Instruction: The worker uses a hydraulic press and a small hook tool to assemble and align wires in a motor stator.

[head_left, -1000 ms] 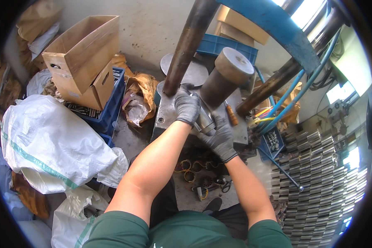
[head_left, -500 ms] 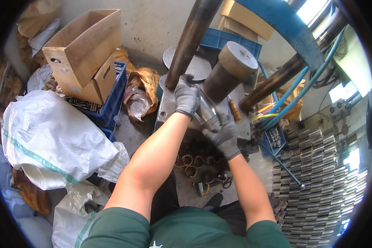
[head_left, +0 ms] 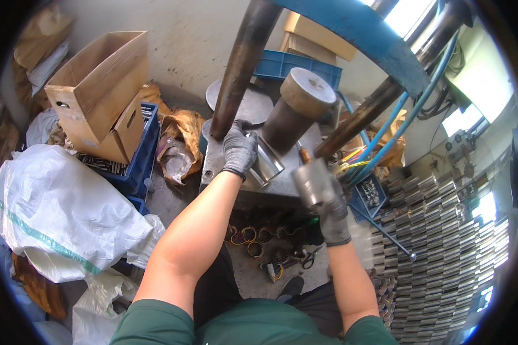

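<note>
My left hand (head_left: 240,150), in a grey glove, is closed round one end of a shiny metal tube (head_left: 269,165). The tube lies tilted on the press's metal bed (head_left: 290,179), its open end toward me. Off the bed's front edge, my right hand (head_left: 334,221), also gloved, grips a short dull metal cylinder (head_left: 312,183), slightly smeared by motion. Just behind the tube stands a thick steel cylinder (head_left: 282,121) with a wider, lighter cap. A tool with a wooden handle (head_left: 304,154) lies beside it, partly covered by the cylinder in my right hand.
Dark posts (head_left: 239,72) and a blue curved press frame (head_left: 357,37) rise around the bed. Blue hoses (head_left: 403,135) run down at right, above many stacked metal tubes (head_left: 437,253). A white sack (head_left: 69,195), cardboard box (head_left: 101,86) and blue crate (head_left: 135,172) stand left.
My right hand has drawn the short cylinder away from the tube, toward the right and nearer me. My left hand still holds the tube. The whole view has shifted slightly.
</note>
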The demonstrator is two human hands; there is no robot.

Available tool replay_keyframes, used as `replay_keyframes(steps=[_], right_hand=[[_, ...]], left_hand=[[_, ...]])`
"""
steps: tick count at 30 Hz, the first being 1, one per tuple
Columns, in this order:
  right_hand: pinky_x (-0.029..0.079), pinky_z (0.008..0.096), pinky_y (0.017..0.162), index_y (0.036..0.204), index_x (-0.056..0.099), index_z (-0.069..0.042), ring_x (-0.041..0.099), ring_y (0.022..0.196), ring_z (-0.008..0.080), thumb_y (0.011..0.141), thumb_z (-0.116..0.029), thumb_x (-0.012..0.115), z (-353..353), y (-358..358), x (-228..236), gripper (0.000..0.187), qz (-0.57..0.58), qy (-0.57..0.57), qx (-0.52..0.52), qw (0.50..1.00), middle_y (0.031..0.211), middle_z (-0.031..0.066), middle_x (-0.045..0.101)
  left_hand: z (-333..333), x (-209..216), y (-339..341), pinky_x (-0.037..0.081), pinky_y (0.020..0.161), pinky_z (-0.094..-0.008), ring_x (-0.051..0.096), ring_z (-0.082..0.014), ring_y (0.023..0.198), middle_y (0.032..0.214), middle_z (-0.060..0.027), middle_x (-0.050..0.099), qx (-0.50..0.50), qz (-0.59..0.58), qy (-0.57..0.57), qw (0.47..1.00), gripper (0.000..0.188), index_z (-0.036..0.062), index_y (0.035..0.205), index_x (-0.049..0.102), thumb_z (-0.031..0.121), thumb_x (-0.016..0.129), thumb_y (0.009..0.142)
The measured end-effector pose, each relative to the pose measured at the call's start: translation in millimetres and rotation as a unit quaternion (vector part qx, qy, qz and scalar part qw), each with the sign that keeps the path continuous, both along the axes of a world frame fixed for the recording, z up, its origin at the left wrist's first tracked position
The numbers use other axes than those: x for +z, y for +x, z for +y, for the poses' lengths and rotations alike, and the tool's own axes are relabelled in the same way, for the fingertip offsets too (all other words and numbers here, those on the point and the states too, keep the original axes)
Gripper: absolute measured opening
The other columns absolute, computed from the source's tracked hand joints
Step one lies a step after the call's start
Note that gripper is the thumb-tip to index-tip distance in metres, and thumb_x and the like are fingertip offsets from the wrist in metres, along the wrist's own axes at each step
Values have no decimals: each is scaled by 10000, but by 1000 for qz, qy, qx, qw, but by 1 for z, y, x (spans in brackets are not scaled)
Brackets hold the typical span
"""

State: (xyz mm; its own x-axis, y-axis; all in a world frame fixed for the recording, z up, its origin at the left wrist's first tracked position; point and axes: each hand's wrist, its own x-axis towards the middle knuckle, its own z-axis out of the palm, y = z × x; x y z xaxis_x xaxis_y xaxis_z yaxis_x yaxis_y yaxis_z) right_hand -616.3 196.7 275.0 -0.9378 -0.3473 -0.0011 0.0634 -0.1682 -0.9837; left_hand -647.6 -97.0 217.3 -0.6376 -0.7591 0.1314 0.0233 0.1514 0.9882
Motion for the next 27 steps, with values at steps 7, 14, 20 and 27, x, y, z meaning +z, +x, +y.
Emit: replay_keyframes(steps=[7, 14, 20, 27], right_hand=[[479, 362, 1057, 1532, 415, -125, 543, 1261, 219, 911, -337, 751, -61, -73, 92, 737, 303, -75, -17, 950, 1380, 82, 529], [464, 384, 1078, 1520, 393, 43, 582, 1226, 242, 728, -340, 946, -127, -166, 104, 1039, 383, 7, -174, 907, 1326, 164, 589], [460, 425, 1111, 1482, 458, 57, 601, 1248, 344, 665, -426, 954, -156, -150, 113, 1071, 449, 160, -214, 852, 1334, 250, 593], [472, 398, 1079, 1453, 486, 36, 562, 1235, 285, 704, -381, 946, -124, -167, 94, 972, 427, 0, -191, 884, 1341, 180, 520]], left_hand=[[5, 10, 4, 562, 752, -386, 707, -250, 741, 804, -141, 710, 6, -4, 28, 1000, 357, 20, 1169, 663, 186, 786, 878], [8, 1, 0, 524, 745, -345, 602, -182, 768, 843, -79, 667, 21, -13, -1, 1000, 371, 28, 1110, 696, 309, 827, 906], [-12, -16, 4, 537, 702, -375, 651, -202, 683, 760, -103, 681, 30, -9, 14, 999, 356, 21, 1073, 708, 328, 800, 920], [-3, -2, 1, 520, 719, -330, 604, -143, 745, 831, -70, 692, -9, 4, 60, 998, 296, 16, 1076, 715, 283, 765, 957]])
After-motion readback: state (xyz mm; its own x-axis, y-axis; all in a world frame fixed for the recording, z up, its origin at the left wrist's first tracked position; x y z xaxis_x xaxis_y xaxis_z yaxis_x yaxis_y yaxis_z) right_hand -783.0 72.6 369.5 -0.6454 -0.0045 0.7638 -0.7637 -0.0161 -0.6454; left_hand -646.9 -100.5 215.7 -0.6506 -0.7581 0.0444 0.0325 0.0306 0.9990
